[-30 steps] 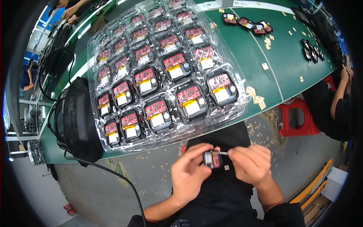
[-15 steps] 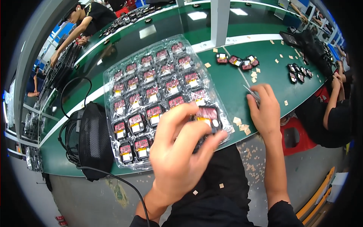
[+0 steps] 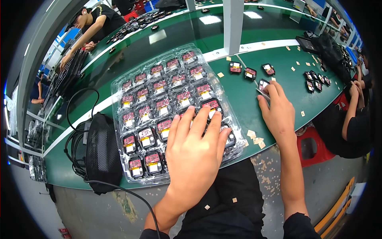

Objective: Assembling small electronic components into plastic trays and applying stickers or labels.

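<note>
A small black-cased circuit-board module (image 3: 263, 84) lies at the fingertips of the right hand (image 3: 278, 113), just right of the clear plastic tray (image 3: 149, 178). That hand is curled around metal tweezers (image 3: 261, 93); whether it also pinches the module cannot be told. The left hand (image 3: 193, 153) is open, palm down, its fingers spread over the tray's near right pockets. Rows of red-boarded modules (image 3: 162, 106) with yellow tape fill the tray. Right of it, three loose modules (image 3: 250, 73) and pale square chips (image 3: 258, 140) lie on the green table (image 3: 243, 111); a tighter module cluster (image 3: 317, 81) sits farther right. Left of the tray rests a black mesh bag (image 3: 103, 153). Beyond the tray, to the left, a co-worker (image 3: 105, 18) reaches out.
</note>
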Available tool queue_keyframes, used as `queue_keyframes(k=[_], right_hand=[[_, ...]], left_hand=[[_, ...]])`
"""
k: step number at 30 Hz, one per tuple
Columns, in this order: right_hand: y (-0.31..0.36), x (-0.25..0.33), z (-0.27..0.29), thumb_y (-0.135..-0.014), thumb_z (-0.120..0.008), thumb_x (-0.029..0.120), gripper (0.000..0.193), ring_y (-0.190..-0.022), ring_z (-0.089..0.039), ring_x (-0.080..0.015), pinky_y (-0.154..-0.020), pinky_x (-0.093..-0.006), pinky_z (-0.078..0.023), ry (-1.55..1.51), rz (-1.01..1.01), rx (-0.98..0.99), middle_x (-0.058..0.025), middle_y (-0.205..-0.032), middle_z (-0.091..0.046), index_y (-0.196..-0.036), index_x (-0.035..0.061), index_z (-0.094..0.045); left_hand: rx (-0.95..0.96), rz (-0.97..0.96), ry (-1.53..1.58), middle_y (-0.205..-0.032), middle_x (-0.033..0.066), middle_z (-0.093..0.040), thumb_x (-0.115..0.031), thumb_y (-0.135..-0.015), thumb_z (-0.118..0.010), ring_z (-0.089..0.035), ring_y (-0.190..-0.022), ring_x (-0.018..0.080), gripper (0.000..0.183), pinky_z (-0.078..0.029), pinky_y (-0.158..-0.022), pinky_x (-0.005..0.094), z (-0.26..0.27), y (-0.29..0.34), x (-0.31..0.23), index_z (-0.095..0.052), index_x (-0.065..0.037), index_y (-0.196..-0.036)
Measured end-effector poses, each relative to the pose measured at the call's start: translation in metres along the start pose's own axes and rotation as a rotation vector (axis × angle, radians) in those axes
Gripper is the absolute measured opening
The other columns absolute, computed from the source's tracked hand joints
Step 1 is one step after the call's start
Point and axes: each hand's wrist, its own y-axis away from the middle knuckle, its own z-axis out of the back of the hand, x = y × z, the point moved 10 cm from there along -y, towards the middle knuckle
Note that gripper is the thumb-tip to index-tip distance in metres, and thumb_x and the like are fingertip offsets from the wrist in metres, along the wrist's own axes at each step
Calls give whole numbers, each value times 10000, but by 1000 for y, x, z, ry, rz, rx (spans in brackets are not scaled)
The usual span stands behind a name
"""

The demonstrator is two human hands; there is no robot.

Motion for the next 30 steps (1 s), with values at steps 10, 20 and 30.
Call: queue_keyframes(k=[10,20,30], right_hand=[[40,11,27,-861,-760,149,242,-825,-695,-360,-718,-461,-536,-152,-78,89,-98,-1129,-631,-983,37,-583],[58,15,38,-777,-823,98,294,-829,-706,-335,-710,-436,-548,-271,-61,47,-111,-1122,-632,-940,21,-591],[84,33,60,-696,-853,-2,312,-657,-638,-82,-471,-238,-457,-567,46,12,-142,-1199,-624,-912,34,-631]], left_hand=[[106,4,-120,-1280,144,-664,-202,-917,-726,-616,-1187,379,316,-462,-1046,523,-4,2,-8,-706,-26,-1179],[129,-27,-133,-1285,147,-640,-158,-910,-705,-602,-1191,359,304,-465,-1021,475,-8,0,-12,-695,-7,-1174],[122,-63,-48,-1159,129,-657,-132,-864,-745,-614,-1085,341,242,-470,-969,459,-4,-7,-8,-698,-15,-1071]])
